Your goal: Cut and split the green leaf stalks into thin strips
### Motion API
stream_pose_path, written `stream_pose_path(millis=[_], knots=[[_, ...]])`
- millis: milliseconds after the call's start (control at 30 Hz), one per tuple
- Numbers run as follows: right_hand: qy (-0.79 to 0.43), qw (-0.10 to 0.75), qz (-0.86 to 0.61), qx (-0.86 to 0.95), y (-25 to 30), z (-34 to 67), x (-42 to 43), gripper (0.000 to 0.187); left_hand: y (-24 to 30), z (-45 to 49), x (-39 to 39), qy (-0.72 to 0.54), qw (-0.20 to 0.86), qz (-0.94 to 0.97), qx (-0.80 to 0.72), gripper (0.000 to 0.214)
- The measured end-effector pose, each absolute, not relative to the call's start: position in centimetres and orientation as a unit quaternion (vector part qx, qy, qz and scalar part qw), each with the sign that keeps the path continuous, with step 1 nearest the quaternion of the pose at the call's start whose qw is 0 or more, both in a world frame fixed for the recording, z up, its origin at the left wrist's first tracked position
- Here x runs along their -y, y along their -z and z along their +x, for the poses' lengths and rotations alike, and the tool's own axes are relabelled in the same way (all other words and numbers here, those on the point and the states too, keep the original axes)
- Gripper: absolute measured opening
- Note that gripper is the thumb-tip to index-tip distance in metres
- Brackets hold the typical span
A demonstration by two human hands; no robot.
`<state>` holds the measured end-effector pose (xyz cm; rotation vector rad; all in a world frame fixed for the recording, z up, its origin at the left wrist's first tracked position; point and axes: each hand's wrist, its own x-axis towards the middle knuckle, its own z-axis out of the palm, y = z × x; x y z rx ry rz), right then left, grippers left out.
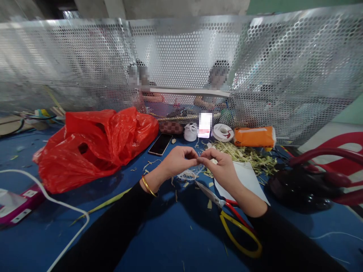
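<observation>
Fingers of left hand [177, 160] and right hand [223, 168] pinched closed, tips meeting, apparently on fine white strands [187, 175], hard to make out; more lie loose just below. Work looks midway: scraps [210, 204] scattered, strands untidy, amount left can't tell. Scissors [220, 203] lie idle, nearer and right of fingers. Farther out: pale strips [249, 155] beyond right, red bag [96, 145] left, mesh partition [181, 53] blocks beyond. Room: bare table [176, 241] between forearms; near edge unseen.

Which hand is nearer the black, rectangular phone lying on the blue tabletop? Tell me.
Left. The left hand is just right of the black phone and slightly closer to the wearer; the right hand is farther right, beyond the left.
</observation>
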<state>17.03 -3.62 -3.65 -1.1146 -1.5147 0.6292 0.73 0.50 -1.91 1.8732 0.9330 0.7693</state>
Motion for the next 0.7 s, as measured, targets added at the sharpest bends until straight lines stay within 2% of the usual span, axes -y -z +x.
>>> stream_pose_path(millis=[100,467,700], knots=[[-0.318,0.565,-0.468,0.6,3.8,16.9,3.6,0.014,2.3,0.9,-0.6,-0.311,0.441,0.754,-0.374,0.009],[-0.42,0.645,-0.418,0.481,4.0,17.4,3.1,0.019,2.1,0.7,-0.8,-0.28,0.559,0.693,-0.361,0.015],[-0.54,0.643,-0.371,0.398,3.6,17.7,3.1,0.024,1.1,0.1,-0.5,-0.261,0.575,0.688,-0.359,0.012]])
